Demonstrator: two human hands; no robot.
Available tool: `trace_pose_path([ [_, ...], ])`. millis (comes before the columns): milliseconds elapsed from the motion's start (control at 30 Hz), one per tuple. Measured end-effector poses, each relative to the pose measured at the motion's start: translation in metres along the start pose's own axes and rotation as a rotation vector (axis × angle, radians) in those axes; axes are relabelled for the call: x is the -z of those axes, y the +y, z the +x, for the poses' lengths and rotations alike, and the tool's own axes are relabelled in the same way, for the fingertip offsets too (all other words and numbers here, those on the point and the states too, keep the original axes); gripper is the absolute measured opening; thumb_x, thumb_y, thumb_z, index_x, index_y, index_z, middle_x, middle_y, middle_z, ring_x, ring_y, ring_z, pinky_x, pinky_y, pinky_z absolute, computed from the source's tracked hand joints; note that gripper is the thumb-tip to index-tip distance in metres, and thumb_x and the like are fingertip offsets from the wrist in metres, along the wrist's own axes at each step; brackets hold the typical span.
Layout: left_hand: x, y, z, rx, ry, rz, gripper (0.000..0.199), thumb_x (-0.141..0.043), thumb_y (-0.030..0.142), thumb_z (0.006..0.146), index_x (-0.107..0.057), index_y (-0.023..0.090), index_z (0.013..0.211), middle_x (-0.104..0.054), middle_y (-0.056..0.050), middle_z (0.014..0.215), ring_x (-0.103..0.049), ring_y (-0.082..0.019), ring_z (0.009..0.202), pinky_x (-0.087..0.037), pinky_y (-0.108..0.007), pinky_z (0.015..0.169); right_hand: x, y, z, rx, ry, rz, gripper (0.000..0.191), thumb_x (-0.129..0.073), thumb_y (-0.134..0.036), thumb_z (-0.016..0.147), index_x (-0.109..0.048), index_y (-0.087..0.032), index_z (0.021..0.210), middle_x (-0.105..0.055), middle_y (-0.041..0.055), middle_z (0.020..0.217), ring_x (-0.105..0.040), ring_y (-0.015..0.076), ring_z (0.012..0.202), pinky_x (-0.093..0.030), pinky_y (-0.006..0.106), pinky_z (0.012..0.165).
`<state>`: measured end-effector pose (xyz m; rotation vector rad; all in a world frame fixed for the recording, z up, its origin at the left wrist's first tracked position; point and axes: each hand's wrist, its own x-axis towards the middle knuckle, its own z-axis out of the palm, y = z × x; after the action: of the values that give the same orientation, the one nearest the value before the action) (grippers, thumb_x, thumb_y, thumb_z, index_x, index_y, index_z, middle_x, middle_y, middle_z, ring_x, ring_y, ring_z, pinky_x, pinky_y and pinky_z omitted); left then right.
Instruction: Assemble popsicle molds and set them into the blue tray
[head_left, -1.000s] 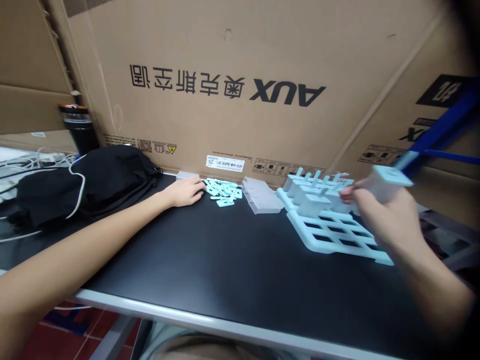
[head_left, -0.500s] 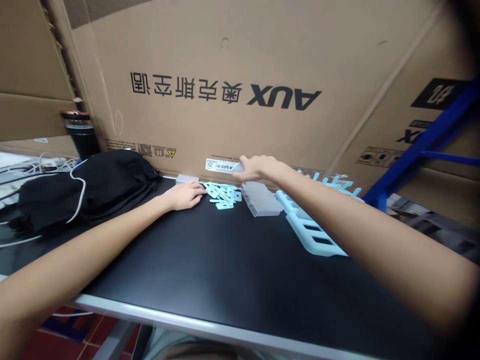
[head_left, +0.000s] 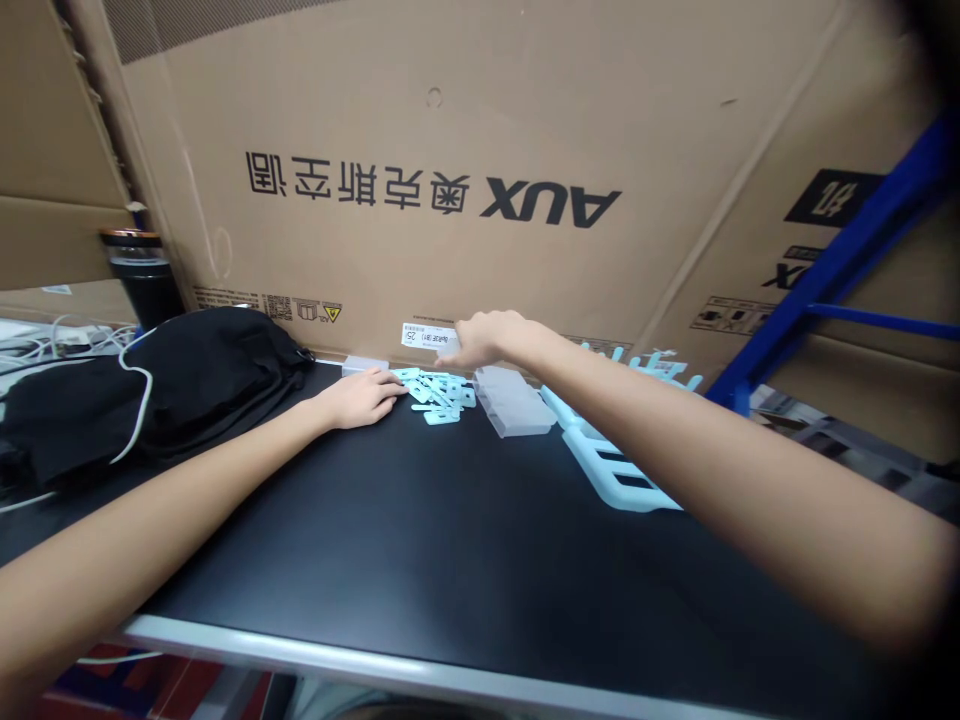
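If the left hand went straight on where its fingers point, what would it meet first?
Likely the pile of light-blue pieces: the left hand lies at its left edge, perhaps touching; depth is unclear.

Soft, moderate light; faint sheen on black tabletop (head_left: 405, 545) below left hand (head_left: 361, 398). Dark, blurred corners far right of right hand (head_left: 481, 338); cardboard lettering (head_left: 448, 192) above hands legible.

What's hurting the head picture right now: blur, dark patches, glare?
In the head view, the pale piece in the right hand blends into the white label behind it; also in the head view, the right forearm blurs near the frame's edge, dark blur fills the right corners, and the black tabletop has a faint sheen, no harsh glare.
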<state>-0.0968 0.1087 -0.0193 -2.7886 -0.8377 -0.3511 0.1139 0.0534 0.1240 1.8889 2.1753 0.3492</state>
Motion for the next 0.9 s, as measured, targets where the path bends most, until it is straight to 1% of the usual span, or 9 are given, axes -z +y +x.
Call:
trace_pose_path([
  [67, 0.0, 0.0, -0.001, -0.009, 0.008, 0.005, 0.041, -0.032, 0.03, 0.097, -0.059, 0.021, 0.127, -0.058, -0.007, 0.129, -0.054, -0.023, 0.111, -0.04, -0.037, 0.101, -0.005, -0.008, -0.016, 0.087, -0.033, 0.013, 0.075, -0.051, -0.072, 0.077, -0.063, -0.014, 0.121, -0.066, 0.0183, 0.115, -0.062, 0.0348, 0.104, -0.047, 0.046, 0.085],
  [133, 0.0, 0.0, -0.001, 0.006, 0.035, 0.016, 0.039, -0.035, 0.032, 0.096, -0.059, 0.02, 0.125, -0.057, -0.008, 0.128, -0.053, -0.024, 0.112, -0.04, -0.038, 0.101, -0.015, -0.017, -0.036, 0.168, -0.029, 0.034, 0.072, -0.049, -0.072, 0.078, -0.064, -0.014, 0.118, -0.067, 0.0186, 0.11, -0.063, 0.0345, 0.101, -0.048, 0.045, 0.082],
  [267, 0.004, 0.004, -0.003, 0.081, 0.108, 0.037, 0.03, -0.04, 0.036, 0.094, -0.058, 0.017, 0.11, -0.058, -0.011, 0.119, -0.051, -0.026, 0.111, -0.041, -0.04, 0.097, -0.055, -0.032, -0.073, 0.309, 0.058, 0.137, 0.067, -0.042, -0.072, 0.082, -0.062, -0.015, 0.112, -0.07, 0.0159, 0.099, -0.066, 0.0306, 0.09, -0.048, 0.038, 0.075],
  [367, 0.006, 0.006, -0.003, 0.091, 0.08, 0.029, 0.026, -0.039, 0.036, 0.095, -0.056, 0.018, 0.102, -0.061, -0.01, 0.109, -0.052, -0.026, 0.102, -0.042, -0.04, 0.092, -0.088, -0.04, -0.088, 0.308, 0.128, 0.232, 0.068, -0.035, -0.073, 0.085, -0.059, -0.016, 0.114, -0.07, 0.0137, 0.097, -0.067, 0.0302, 0.086, -0.047, 0.038, 0.073],
  [467, 0.006, 0.007, -0.003, 0.093, 0.035, -0.011, 0.025, -0.036, 0.034, 0.096, -0.054, 0.019, 0.103, -0.061, -0.008, 0.108, -0.053, -0.024, 0.099, -0.043, -0.038, 0.089, -0.108, -0.044, -0.09, 0.261, 0.212, 0.303, 0.066, -0.032, -0.07, 0.088, -0.053, -0.017, 0.122, -0.069, 0.0132, 0.107, -0.066, 0.0299, 0.091, -0.047, 0.037, 0.074],
  [533, 0.004, 0.006, -0.003, 0.111, 0.018, -0.043, 0.025, -0.035, 0.034, 0.096, -0.053, 0.02, 0.106, -0.061, -0.008, 0.113, -0.054, -0.024, 0.101, -0.043, -0.037, 0.088, -0.112, -0.046, -0.089, 0.239, 0.234, 0.307, 0.065, -0.033, -0.07, 0.088, -0.054, -0.017, 0.12, -0.069, 0.0131, 0.109, -0.066, 0.0298, 0.092, -0.046, 0.036, 0.074],
  [667, -0.002, 0.007, 0.001, 0.132, 0.016, -0.094, 0.024, -0.037, 0.031, 0.095, -0.053, 0.021, 0.11, -0.059, -0.008, 0.12, -0.054, -0.024, 0.107, -0.045, -0.037, 0.09, -0.11, -0.049, -0.087, 0.22, 0.228, 0.288, 0.061, -0.033, -0.069, 0.088, -0.056, -0.018, 0.11, -0.07, 0.0113, 0.102, -0.067, 0.029, 0.086, -0.046, 0.036, 0.07],
  [767, -0.005, 0.012, 0.008, 0.141, 0.016, -0.153, 0.024, -0.038, 0.021, 0.091, -0.053, 0.02, 0.108, -0.06, -0.008, 0.119, -0.055, -0.023, 0.106, -0.046, -0.037, 0.091, -0.111, -0.05, -0.088, 0.211, 0.23, 0.284, 0.06, -0.033, -0.069, 0.088, -0.055, -0.018, 0.11, -0.07, 0.011, 0.101, -0.067, 0.0288, 0.085, -0.046, 0.036, 0.069],
  [900, -0.009, 0.02, 0.014, 0.156, 0.026, -0.22, 0.031, -0.04, 0.011, 0.081, -0.053, 0.02, 0.108, -0.061, -0.008, 0.116, -0.055, -0.023, 0.109, -0.047, -0.037, 0.09, -0.112, -0.049, -0.089, 0.209, 0.23, 0.289, 0.061, -0.033, -0.07, 0.087, -0.056, -0.018, 0.11, -0.07, 0.0114, 0.1, -0.067, 0.0302, 0.085, -0.047, 0.038, 0.069],
])
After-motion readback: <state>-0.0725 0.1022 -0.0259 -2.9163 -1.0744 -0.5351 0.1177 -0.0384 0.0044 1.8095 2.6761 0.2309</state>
